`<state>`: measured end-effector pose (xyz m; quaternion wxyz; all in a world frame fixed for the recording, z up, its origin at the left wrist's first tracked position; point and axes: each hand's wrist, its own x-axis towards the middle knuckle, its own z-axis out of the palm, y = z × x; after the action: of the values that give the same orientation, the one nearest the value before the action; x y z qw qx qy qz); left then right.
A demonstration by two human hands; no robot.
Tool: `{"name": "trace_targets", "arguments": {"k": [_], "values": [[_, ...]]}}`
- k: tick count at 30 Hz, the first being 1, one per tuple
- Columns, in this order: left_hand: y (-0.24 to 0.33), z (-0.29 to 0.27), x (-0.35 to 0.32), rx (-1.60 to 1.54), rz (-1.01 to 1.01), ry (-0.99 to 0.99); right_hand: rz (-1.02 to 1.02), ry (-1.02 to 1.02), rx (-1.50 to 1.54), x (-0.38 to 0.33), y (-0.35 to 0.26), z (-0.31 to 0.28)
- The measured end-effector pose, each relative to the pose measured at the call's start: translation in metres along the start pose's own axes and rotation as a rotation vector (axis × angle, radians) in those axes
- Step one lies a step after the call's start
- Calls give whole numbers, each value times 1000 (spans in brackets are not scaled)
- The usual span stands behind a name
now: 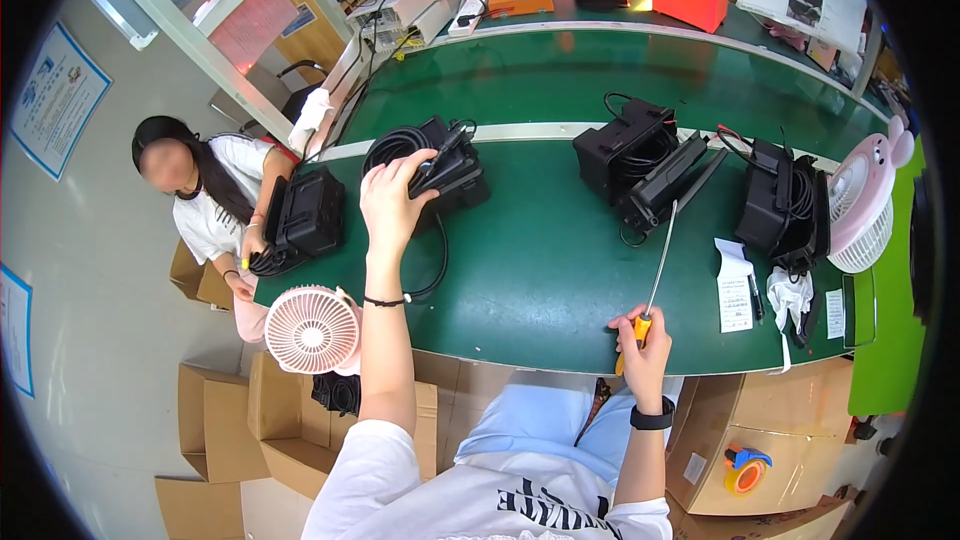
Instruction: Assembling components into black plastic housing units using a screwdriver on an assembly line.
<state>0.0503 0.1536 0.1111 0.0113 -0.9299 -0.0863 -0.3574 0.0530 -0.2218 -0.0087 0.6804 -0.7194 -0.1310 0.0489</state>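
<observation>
My left hand (pixel 392 202) reaches forward over the table and grips the near-left side of a black box (pixel 460 180). A black cable (pixel 395 143) is coiled against that box, and one loop hangs down toward the table edge. The fingers cover part of the box and coil. In my right hand (pixel 644 345), near the front edge, is a screwdriver (pixel 660 265) with a yellow handle. Its long metal shaft points up and away. The tip shows close to a long black bar-shaped part (pixel 665 185), which lies beside another black box (pixel 625 145); contact there I cannot tell.
A third black box with cable (pixel 785 200) stands right, beside a pink fan (pixel 862 195). Another pink fan (pixel 312 328) is left of my forearm. A co-worker (pixel 225 180) handles a black box (pixel 305 210) at left. Cardboard boxes (pixel 765 430) stand below the green table (pixel 540 280).
</observation>
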Motion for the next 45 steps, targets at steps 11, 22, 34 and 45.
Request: {"name": "trace_targets", "arguments": {"k": [11, 22, 34, 45], "values": [[0, 11, -1, 145, -57, 43, -3, -15, 1, -1, 3, -4], [23, 37, 26, 447, -159, 263, -4, -71, 21, 5, 2, -7], [174, 141, 50, -615, 61, -163, 40, 11, 328, 9, 1, -1], [189, -13, -76, -424, 285, -268, -54, 381, 421, 5, 11, -2]]}}
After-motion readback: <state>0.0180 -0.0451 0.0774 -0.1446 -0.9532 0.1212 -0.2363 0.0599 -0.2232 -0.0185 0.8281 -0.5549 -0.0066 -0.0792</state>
